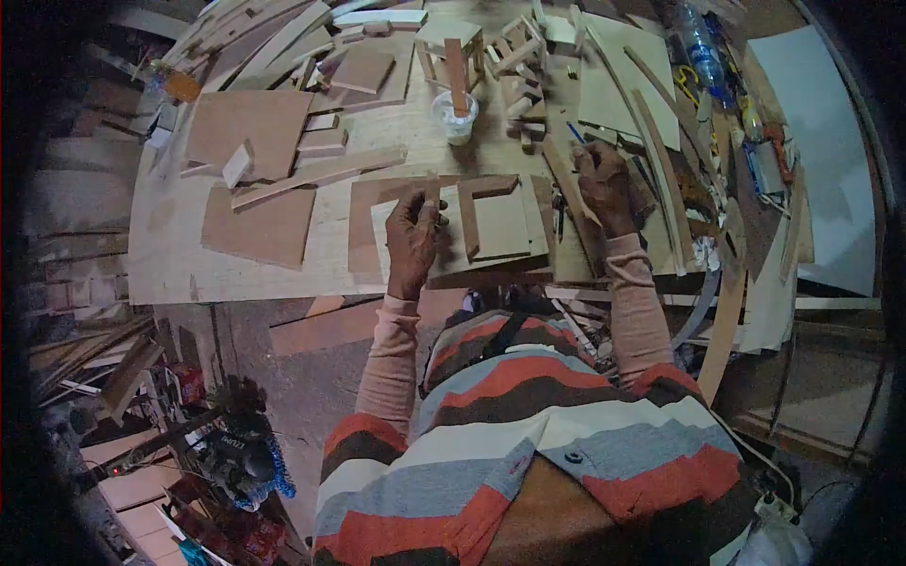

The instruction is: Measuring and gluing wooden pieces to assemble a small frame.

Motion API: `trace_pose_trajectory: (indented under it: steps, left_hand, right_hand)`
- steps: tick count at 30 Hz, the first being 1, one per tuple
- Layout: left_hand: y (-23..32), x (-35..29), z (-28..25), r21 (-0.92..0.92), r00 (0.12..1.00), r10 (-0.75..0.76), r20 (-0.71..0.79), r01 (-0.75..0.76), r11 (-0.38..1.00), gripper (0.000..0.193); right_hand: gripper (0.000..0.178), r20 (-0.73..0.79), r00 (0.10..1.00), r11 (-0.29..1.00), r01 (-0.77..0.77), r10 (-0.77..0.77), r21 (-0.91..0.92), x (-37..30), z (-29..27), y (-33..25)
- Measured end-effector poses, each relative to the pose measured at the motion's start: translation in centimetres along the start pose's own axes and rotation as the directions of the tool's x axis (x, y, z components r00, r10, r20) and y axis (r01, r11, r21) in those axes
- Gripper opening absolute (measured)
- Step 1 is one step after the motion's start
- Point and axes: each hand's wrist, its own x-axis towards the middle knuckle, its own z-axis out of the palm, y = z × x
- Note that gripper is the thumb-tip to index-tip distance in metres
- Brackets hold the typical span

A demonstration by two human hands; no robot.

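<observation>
My left hand (413, 236) is closed, its thumb and fingers pinching a small wood piece (432, 189) upright over the boards at the table's near edge. Just right of it, thin dark wood strips (469, 222) form a partial frame on a pale square board (505, 224). That board rests on a larger brown board (361, 222). Farther right, my right hand (605, 184) is closed around a blue pen (575, 132), its tip end showing past the fingers. A long wood strip (566, 184) lies beside this hand.
A white plastic tub (457, 124) with a stick standing in it is beyond my hands, before a small wooden stool-like frame (447, 40). Brown boards (247, 137) lie at left. Long strips (661, 151), a plastic bottle (698, 47) and tools crowd the right side.
</observation>
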Motion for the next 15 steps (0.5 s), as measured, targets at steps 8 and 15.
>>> trace_pose_trajectory:
  steps: [8,15]
  left_hand:
    - [-2.5,2.5,-0.8,-0.011,0.999,0.043,0.034,-0.042,0.999,0.033]
    - [-0.8,3.9,1.4,-0.077,1.000,0.023,0.000,-0.023,0.997,0.031]
  right_hand:
    - [0.023,0.391,0.860,0.940,-0.338,0.328,-0.046,6.1,-0.1,-4.0]
    - [0.023,0.313,0.948,0.977,-0.014,-0.054,0.211,8.0,3.0,-4.7]
